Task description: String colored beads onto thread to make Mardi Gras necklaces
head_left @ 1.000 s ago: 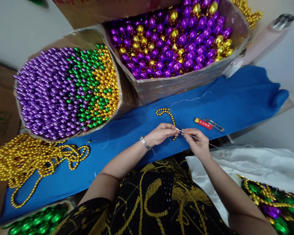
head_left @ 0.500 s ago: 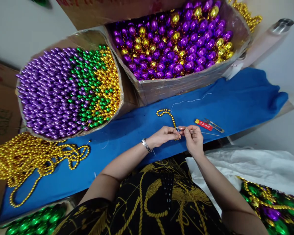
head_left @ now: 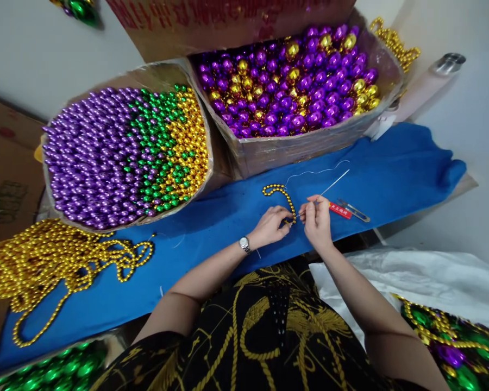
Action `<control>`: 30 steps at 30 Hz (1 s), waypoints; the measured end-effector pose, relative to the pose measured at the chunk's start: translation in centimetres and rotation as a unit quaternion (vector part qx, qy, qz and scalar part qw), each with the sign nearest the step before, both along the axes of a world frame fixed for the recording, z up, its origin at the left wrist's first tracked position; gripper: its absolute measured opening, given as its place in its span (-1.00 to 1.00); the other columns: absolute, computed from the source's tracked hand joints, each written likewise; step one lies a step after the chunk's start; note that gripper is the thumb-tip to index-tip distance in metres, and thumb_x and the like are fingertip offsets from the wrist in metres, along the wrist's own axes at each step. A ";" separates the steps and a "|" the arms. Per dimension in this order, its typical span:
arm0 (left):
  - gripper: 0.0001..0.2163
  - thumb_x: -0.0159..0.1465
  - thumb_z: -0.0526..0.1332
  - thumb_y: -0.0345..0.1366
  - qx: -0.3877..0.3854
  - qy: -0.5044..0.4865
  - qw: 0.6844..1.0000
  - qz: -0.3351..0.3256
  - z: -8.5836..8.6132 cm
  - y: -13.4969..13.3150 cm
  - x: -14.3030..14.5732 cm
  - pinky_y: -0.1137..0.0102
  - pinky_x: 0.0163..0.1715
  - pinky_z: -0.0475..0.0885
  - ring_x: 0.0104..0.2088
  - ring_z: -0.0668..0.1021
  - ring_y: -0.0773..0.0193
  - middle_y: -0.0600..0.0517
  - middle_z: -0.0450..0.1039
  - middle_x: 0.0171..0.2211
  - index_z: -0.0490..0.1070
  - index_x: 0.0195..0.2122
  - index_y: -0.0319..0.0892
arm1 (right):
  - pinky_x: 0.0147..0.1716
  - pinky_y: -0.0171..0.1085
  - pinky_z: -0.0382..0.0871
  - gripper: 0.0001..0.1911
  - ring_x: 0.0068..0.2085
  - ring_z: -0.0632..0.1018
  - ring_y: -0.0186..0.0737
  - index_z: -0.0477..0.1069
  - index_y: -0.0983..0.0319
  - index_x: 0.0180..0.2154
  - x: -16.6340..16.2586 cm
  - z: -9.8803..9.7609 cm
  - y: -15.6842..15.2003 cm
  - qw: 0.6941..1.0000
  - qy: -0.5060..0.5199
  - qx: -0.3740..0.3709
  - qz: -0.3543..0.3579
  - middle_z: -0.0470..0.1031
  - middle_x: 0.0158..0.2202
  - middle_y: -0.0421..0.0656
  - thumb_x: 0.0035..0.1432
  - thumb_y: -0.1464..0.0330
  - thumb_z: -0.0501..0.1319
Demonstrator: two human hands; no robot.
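My left hand (head_left: 270, 226) is closed on the lower end of a short string of gold beads (head_left: 289, 200), which curves away over the blue cloth (head_left: 399, 168). Beside it, my right hand (head_left: 318, 220) pinches a long thin needle (head_left: 336, 182) that slants up to the right past the fingers. The fingertips of both hands are close together but apart. A loose white thread (head_left: 309, 174) trails from the far part of the bead string. Just right of my right hand lie a red packet (head_left: 340, 210) and a pair of metal thread snips (head_left: 355, 210).
A carton of small purple, green and gold beads (head_left: 93, 157) stands at left. Behind the hands is a carton of larger purple and gold balls (head_left: 285, 103). Gold bead strands (head_left: 61, 255) heap at left; a pale bottle (head_left: 427, 89) stands at right.
The needle has swung from lying nearly level to slanting up and right. My left hand has moved slightly down and left, and my hands are a little further apart. The view has shifted.
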State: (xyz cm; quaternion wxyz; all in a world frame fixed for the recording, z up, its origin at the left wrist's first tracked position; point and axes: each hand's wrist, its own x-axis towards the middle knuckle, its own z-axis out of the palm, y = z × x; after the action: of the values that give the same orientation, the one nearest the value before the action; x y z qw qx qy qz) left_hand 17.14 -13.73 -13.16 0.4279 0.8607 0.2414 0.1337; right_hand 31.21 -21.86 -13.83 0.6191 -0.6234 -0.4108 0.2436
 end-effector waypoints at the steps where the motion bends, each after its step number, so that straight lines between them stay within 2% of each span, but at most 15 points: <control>1: -0.68 0.17 0.19 -0.40 0.002 -0.011 1.000 0.024 0.1 -0.2 -0.3 0.18 0.03 0.32 -0.02 0.49 0.05 -0.20 0.46 -0.02 0.45 -0.03 -0.24 | -0.52 -0.44 0.37 -0.81 -0.52 0.43 -0.44 0.19 0.14 -0.09 0.0 0.0 0.1 1.000 -0.004 -0.005 0.003 0.41 -0.43 -0.28 0.36 0.20 0.02; 3: -0.60 0.19 0.19 -0.38 0.002 -0.047 0.995 0.085 0.5 -0.8 -1.0 0.21 0.04 0.32 0.02 0.45 0.07 -0.20 0.40 0.04 0.38 0.08 -0.23 | -0.51 -0.43 0.37 -0.81 -0.51 0.43 -0.44 0.19 0.14 -0.08 0.0 0.1 0.2 1.000 -0.012 -0.013 0.012 0.40 -0.42 -0.28 0.36 0.20 0.01; 4: -0.62 0.20 0.19 -0.37 0.001 -0.067 0.992 0.111 0.7 -1.0 -1.2 0.22 0.04 0.31 0.01 0.45 0.09 -0.18 0.40 0.02 0.38 0.07 -0.20 | -0.50 -0.43 0.37 -0.81 -0.51 0.43 -0.44 0.20 0.14 -0.08 0.0 0.1 0.2 1.000 -0.017 -0.014 0.017 0.41 -0.42 -0.28 0.36 0.20 0.01; 8: -0.82 0.28 0.16 -0.29 -0.020 -0.117 0.981 0.153 1.4 -1.6 -1.7 0.27 -0.01 0.31 -0.10 0.47 0.15 -0.08 0.48 -0.18 0.48 -0.14 -0.14 | -0.48 -0.42 0.39 -0.81 -0.49 0.45 -0.43 0.20 0.14 -0.08 -0.1 0.4 0.1 0.999 -0.035 -0.015 0.027 0.42 -0.41 -0.27 0.36 0.20 0.01; 11: -0.75 0.38 0.03 -0.22 -0.033 -0.118 0.976 0.181 1.8 -1.5 -1.7 0.29 -0.06 0.32 -0.14 0.48 0.18 -0.08 0.50 -0.21 0.49 -0.20 -0.16 | -0.47 -0.41 0.39 -0.81 -0.49 0.45 -0.43 0.20 0.14 -0.08 -0.3 0.6 0.0 0.999 -0.044 -0.018 0.020 0.42 -0.40 -0.27 0.36 0.20 0.01; 13: -0.73 0.38 0.05 -0.17 -0.009 -0.102 0.981 0.165 1.8 -1.5 -1.7 0.28 -0.05 0.31 -0.14 0.48 0.17 -0.08 0.50 -0.21 0.49 -0.19 -0.18 | -0.46 -0.40 0.40 -0.81 -0.49 0.45 -0.42 0.20 0.14 -0.08 -0.5 0.7 0.0 0.998 -0.052 -0.019 0.018 0.43 -0.40 -0.27 0.36 0.20 0.00; 15: -0.71 0.31 0.17 -0.11 0.040 -0.085 0.986 0.135 1.6 -1.5 -1.7 0.24 -0.02 0.31 -0.11 0.47 0.14 -0.10 0.49 -0.18 0.48 -0.13 -0.21 | -0.44 -0.39 0.40 -0.81 -0.47 0.46 -0.42 0.20 0.14 -0.08 -0.6 0.8 -0.1 0.998 -0.061 -0.020 0.018 0.43 -0.39 -0.27 0.36 0.20 0.00; 17: -0.61 0.23 0.27 -0.07 0.082 -0.072 0.988 0.111 1.3 -1.4 -1.7 0.21 0.00 0.32 -0.07 0.46 0.10 -0.14 0.47 -0.11 0.45 -0.03 -0.24 | -0.43 -0.38 0.41 -0.81 -0.46 0.47 -0.41 0.19 0.15 -0.08 -0.7 1.0 -0.2 0.997 -0.068 -0.023 0.021 0.43 -0.39 -0.26 0.36 0.21 -0.01; 20: -0.60 0.22 0.29 -0.08 0.086 -0.056 0.991 0.089 0.8 -1.0 -1.5 0.20 -0.01 0.35 -0.07 0.46 0.12 -0.11 0.47 -0.08 0.45 0.00 -0.19 | -0.44 -0.38 0.40 -0.81 -0.47 0.46 -0.41 0.19 0.14 -0.08 -0.8 1.2 -0.3 0.997 -0.072 -0.026 0.024 0.43 -0.39 -0.26 0.36 0.21 -0.01; 25: -0.85 0.26 0.27 -0.18 0.040 -0.084 0.993 0.072 0.1 -0.3 -1.0 0.27 -0.05 0.35 -0.16 0.51 0.22 -0.01 0.53 -0.21 0.53 -0.27 -0.14 | -0.43 -0.37 0.39 -0.81 -0.46 0.46 -0.42 0.21 0.15 -0.08 -0.9 1.1 -0.4 0.997 -0.068 -0.028 0.027 0.43 -0.39 -0.27 0.36 0.20 0.00; 28: -0.86 0.28 0.25 -0.22 0.039 -0.105 0.991 0.073 0.2 -0.1 -1.1 0.30 -0.09 0.35 -0.21 0.52 0.26 0.01 0.55 -0.28 0.50 -0.35 -0.17 | -0.43 -0.38 0.40 -0.79 -0.45 0.47 -0.41 0.24 0.16 -0.08 -0.8 1.4 -0.4 0.998 -0.054 -0.031 0.031 0.44 -0.40 -0.27 0.35 0.19 0.03; 30: -0.84 0.30 0.23 -0.21 0.065 -0.122 0.987 0.079 1.0 0.0 -1.6 0.31 -0.11 0.35 -0.23 0.52 0.27 0.00 0.55 -0.30 0.49 -0.35 -0.18 | -0.41 -0.37 0.41 -0.79 -0.43 0.49 -0.40 0.26 0.17 -0.11 -0.6 2.4 -0.3 0.998 -0.055 -0.023 0.030 0.45 -0.39 -0.25 0.34 0.19 0.05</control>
State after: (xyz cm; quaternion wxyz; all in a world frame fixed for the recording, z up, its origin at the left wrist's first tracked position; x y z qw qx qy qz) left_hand 15.59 -13.72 -12.16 0.3852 0.8423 0.2449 0.2867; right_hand 30.61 -22.20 -11.40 0.5737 -0.6372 -0.4571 0.2365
